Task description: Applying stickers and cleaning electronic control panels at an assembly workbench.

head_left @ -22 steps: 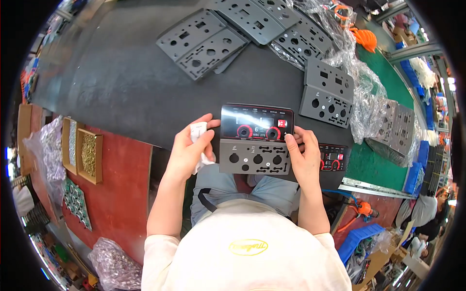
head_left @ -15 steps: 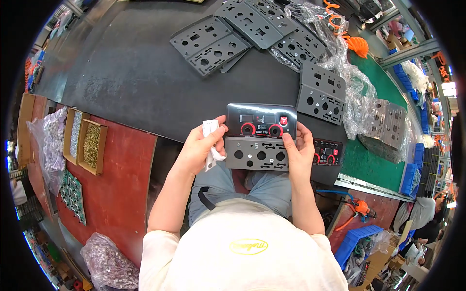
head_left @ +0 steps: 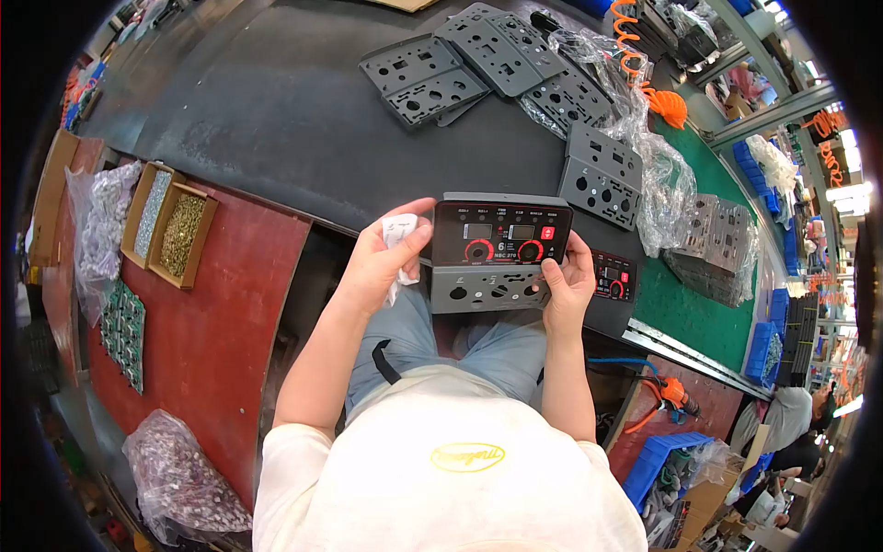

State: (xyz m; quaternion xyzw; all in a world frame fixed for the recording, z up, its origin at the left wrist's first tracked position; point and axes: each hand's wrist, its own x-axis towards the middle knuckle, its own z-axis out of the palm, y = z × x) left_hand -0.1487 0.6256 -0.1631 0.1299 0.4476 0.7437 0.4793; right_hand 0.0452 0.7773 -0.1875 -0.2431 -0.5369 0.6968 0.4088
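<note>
A metal front panel is held up over my lap, its upper part a glossy black face [head_left: 497,225] with red-ringed knob holes and small display windows, its lower part a bent grey metal plate [head_left: 487,302] with cutouts. My right hand [head_left: 570,281] grips its right end, thumb on the front. Crumpled in my left hand [head_left: 377,262] is a white cloth [head_left: 401,235], pinched under the thumb; that hand's fingertips reach the panel's upper left edge. A similar black-faced panel [head_left: 614,276] lies on the table beyond my right hand, partly hidden by it.
Several bare grey panels [head_left: 425,78] lie at the far side of the black table [head_left: 258,120], another [head_left: 602,175] nearer. Bagged panels [head_left: 713,248] sit on the green surface at right. Screw boxes [head_left: 182,235] and circuit boards [head_left: 122,336] rest at left; an orange power tool [head_left: 676,394] is lower right.
The panel has tilted so its glossy face now shows its markings and windows with less glare. Both hands still hold their places; the whole view has shifted slightly.
</note>
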